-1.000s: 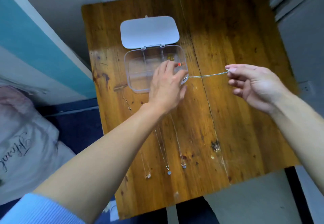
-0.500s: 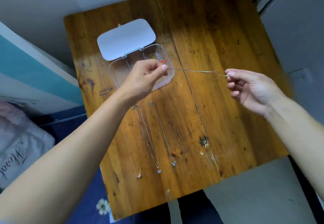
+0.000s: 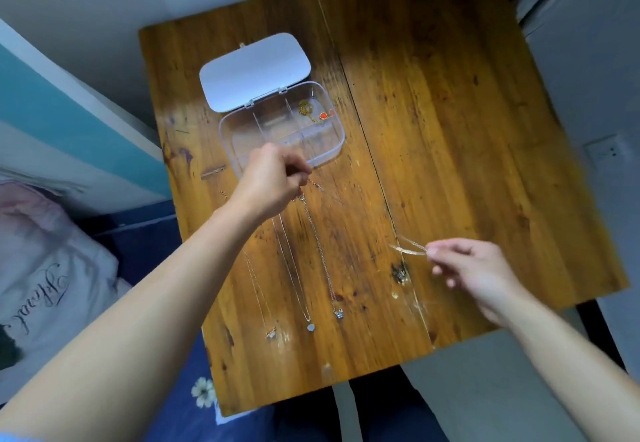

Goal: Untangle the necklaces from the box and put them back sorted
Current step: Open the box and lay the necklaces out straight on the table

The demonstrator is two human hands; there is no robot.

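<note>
A clear compartment box point(image 3: 332, 150) with its white lid point(image 3: 254, 72) open sits at the table's far left. A gold necklace with a red pendant point(image 3: 313, 113) lies in its far right compartment. My left hand point(image 3: 272, 182) pinches one end of a thin silver necklace just in front of the box. My right hand point(image 3: 474, 268) pinches the other end point(image 3: 408, 247) near the table's right front. The chain between them is blurred. Three necklaces point(image 3: 322, 261) lie straight on the wood, pendants toward me.
The wooden table point(image 3: 467, 130) has a dark knot point(image 3: 400, 273) near my right hand. A wall runs along the left; a bed with a pink pillow point(image 3: 45, 268) lies lower left. Grey floor shows beyond the table's front and right edges.
Both hands have come toward me with the silver necklace. My left hand left the box and dropped in front of it; my right hand moved down to the front right.
</note>
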